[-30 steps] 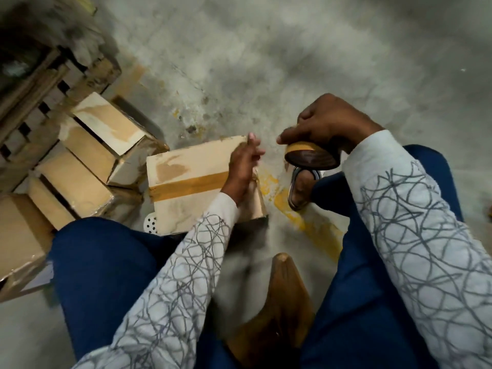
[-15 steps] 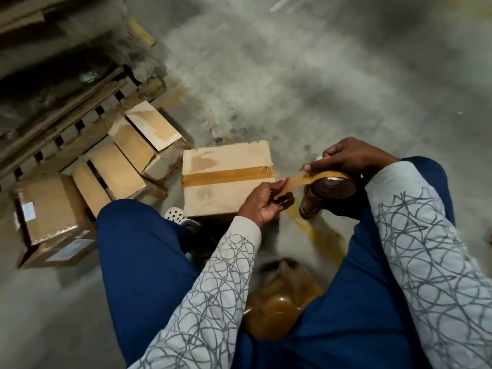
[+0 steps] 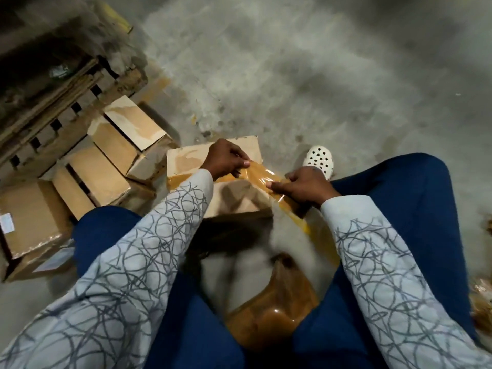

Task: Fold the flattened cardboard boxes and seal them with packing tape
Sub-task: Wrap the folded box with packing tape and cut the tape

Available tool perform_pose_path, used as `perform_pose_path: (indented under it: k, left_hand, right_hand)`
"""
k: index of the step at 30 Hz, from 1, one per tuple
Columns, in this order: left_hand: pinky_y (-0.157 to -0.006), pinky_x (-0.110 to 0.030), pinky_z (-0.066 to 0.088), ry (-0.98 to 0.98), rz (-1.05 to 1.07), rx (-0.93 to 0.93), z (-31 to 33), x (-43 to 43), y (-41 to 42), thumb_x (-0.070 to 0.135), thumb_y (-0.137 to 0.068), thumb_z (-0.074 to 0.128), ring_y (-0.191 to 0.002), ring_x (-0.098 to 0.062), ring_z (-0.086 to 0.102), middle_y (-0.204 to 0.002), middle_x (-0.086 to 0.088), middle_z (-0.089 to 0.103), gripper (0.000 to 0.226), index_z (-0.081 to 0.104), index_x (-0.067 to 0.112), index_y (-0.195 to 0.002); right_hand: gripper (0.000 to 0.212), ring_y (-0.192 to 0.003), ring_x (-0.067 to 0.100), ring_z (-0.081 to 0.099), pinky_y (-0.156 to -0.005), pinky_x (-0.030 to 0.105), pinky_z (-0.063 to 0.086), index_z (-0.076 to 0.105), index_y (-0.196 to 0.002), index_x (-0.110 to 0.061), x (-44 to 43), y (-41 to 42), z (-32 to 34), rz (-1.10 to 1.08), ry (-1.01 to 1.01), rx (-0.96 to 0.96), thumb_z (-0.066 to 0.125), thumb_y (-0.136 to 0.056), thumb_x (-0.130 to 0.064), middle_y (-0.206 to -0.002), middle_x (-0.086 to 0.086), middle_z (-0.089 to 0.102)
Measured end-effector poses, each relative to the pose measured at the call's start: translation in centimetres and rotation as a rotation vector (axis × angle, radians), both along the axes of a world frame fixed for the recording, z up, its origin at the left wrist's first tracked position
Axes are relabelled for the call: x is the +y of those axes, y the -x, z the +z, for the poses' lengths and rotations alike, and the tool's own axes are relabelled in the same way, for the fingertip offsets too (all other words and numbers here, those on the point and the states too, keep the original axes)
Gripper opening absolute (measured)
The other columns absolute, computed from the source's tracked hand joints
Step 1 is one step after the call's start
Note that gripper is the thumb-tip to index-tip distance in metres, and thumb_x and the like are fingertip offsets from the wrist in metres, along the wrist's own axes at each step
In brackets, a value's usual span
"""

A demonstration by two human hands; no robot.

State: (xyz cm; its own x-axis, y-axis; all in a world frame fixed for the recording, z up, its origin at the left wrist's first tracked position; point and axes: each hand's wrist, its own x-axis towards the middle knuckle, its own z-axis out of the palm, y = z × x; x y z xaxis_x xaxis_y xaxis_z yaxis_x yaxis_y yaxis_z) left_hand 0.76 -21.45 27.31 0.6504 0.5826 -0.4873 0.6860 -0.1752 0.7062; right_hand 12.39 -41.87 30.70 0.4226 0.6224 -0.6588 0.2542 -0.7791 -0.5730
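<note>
- Step in hand, as I read it: parting the packing tape (image 3: 259, 173) at the end of a seam run on the cardboard box (image 3: 239, 199). The box sits on the floor (image 3: 292, 75) between the knees, with a brown tape band across its top face.
- Left hand (image 3: 225, 160): the grip is clenched in a pinch on the far end of the strip, thumb and fingers curled over the film, above the box top.
- Right hand (image 3: 306, 188): the grip is likewise pinched on the near end of the strip. I cannot tell whether the roll sits beneath it.
- Strip: stretched between both hands, glossy and wrinkled, lifted clear of the cardboard.
- To do it well, I judge: hold the film taut with the hands close together and snap it across its width. Then press the free end down the box's side wall so the seam cannot lift.
- Risk, in my view: slack film folds and sticks to itself.
- Other folded boxes (image 3: 127, 145) lie to the left, beside a pallet (image 3: 53, 121).
</note>
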Motion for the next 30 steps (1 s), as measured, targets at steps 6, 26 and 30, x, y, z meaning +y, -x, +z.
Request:
perform_pose_path:
  k: [6,26,30]
  left_hand:
    - [-0.053,-0.011,0.049,-0.179,-0.317,0.044,-1.4,4.0,-5.9,0.005,-0.072,0.087,-0.051,0.003,0.061,-0.076,-0.01,0.073,0.019,0.079,0.001,-0.089]
    - [-0.068,-0.022,0.055,-0.305,-0.475,0.184,-6.5,8.5,-14.0,0.011,-0.058,0.094,-0.068,-0.014,0.069,-0.075,-0.007,0.073,0.034,0.077,0.01,-0.088]
    - [-0.066,-0.012,0.049,-0.348,-0.45,0.086,-7.5,9.1,-14.2,0.014,-0.061,0.092,-0.064,-0.003,0.063,-0.073,-0.002,0.07,0.025,0.076,0.011,-0.08]
  right_hand:
    - [0.074,-0.113,0.039,0.06,-0.094,0.041,0.049,0.062,-0.12,-0.005,2.3,3.0,-2.7,0.019,0.021,0.047,0.052,-0.089,-0.071,-0.123,0.018,0.063]
    - [0.063,-0.102,0.034,0.062,-0.087,0.039,0.049,0.071,-0.099,-0.017,1.2,5.7,-6.8,-0.5,-0.025,0.052,0.048,-0.089,-0.074,-0.105,0.009,0.071]
    - [0.067,-0.1,0.035,0.063,-0.084,0.039,0.049,0.071,-0.095,-0.014,2.4,4.5,-7.8,-0.533,0.009,0.081,0.049,-0.086,-0.076,-0.102,0.012,0.071]
